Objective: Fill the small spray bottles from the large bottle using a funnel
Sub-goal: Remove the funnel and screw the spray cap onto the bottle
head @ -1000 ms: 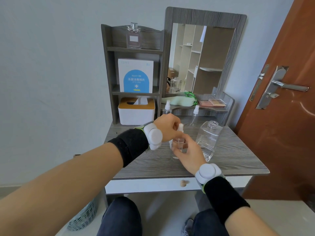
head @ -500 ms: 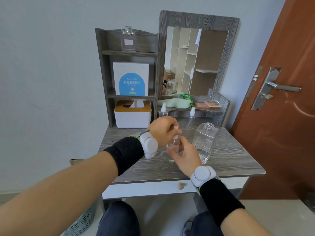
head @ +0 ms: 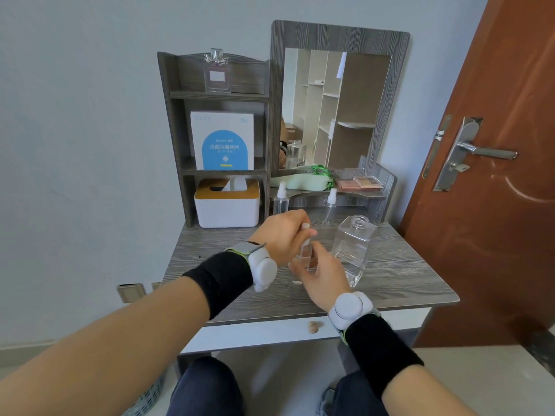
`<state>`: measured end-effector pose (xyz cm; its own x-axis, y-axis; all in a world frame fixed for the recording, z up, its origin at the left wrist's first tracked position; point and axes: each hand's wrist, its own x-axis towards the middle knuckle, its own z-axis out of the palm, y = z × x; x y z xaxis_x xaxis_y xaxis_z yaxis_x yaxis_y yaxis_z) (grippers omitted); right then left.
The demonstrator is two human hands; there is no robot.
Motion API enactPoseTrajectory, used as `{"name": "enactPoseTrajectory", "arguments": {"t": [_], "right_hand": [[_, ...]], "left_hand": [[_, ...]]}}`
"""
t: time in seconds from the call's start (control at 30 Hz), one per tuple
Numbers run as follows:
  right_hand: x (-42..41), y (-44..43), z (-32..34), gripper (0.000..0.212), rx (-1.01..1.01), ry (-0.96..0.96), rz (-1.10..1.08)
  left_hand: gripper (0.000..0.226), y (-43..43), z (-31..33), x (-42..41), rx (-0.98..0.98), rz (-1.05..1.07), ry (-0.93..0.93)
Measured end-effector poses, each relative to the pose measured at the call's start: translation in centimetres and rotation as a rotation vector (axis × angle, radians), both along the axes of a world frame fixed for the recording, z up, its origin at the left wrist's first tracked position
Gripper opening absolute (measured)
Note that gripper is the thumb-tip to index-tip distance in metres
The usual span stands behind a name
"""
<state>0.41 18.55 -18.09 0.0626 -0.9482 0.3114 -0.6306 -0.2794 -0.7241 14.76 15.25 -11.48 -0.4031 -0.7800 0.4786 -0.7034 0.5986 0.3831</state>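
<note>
A small clear spray bottle [head: 304,256] stands on the grey desk [head: 399,274] between my hands. My left hand [head: 283,232] pinches its white spray top from above. My right hand [head: 322,273] grips the bottle's body from the right. Just to the right stands the large clear square bottle [head: 351,247], uncapped and partly filled. Two more small spray bottles stand at the back, one on the left [head: 280,199] and one on the right [head: 330,205]. No funnel is visible.
A white tissue box [head: 226,205] sits under the shelf unit [head: 174,133], with a blue and white box [head: 222,144] and a perfume bottle [head: 216,72] above. A mirror [head: 333,106] stands behind; a brown door [head: 495,175] is at the right.
The view shifted slightly. My left hand stays on the spray top and appears to have turned a little, while my right hand keeps holding the bottle's body.
</note>
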Motion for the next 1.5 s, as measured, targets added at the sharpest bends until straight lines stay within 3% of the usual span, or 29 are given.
{"name": "enactPoseTrajectory", "arguments": {"t": [0.17,0.3,0.5,0.6,0.73,0.93,1.1,1.2,1.37,1.5], "right_hand": [[0.2,0.1,0.1,0.023,0.007,-0.006,0.008],[0.2,0.1,0.3,0.027,0.03,-0.013,-0.002],[0.0,0.3,0.9,0.029,0.033,-0.037,-0.033],[-0.2,0.3,1.5,0.032,0.003,-0.042,-0.042],[-0.2,0.5,2.3,0.033,-0.007,-0.017,-0.019],[-0.7,1.3,3.1,0.032,-0.053,0.001,-0.002],[-0.3,1.5,3.9,0.088,-0.084,-0.029,0.073],[-0.3,1.0,4.5,0.098,-0.072,-0.05,0.111],[-1.0,0.1,5.4,0.079,-0.001,-0.091,0.142],[-1.3,-0.6,6.1,0.061,0.053,-0.189,0.072]], "left_hand": [[0.024,-0.7,1.3,0.2,0.084,0.06,0.255],[0.019,-1.3,3.2,0.5,0.088,0.059,0.209],[0.028,-0.4,1.5,2.5,0.508,0.109,0.546],[0.032,0.5,0.8,2.8,0.564,0.049,0.527],[0.018,1.0,1.1,1.7,0.514,-0.045,0.456],[0.043,0.4,0.6,0.7,0.418,-0.023,0.477],[0.048,-0.5,0.9,-0.3,0.436,0.039,0.552],[0.037,-1.3,1.3,-0.6,0.448,0.047,0.491],[0.027,-1.2,2.2,0.1,0.544,-0.022,0.471],[0.017,-1.9,2.2,1.4,0.748,0.096,0.667]]}}
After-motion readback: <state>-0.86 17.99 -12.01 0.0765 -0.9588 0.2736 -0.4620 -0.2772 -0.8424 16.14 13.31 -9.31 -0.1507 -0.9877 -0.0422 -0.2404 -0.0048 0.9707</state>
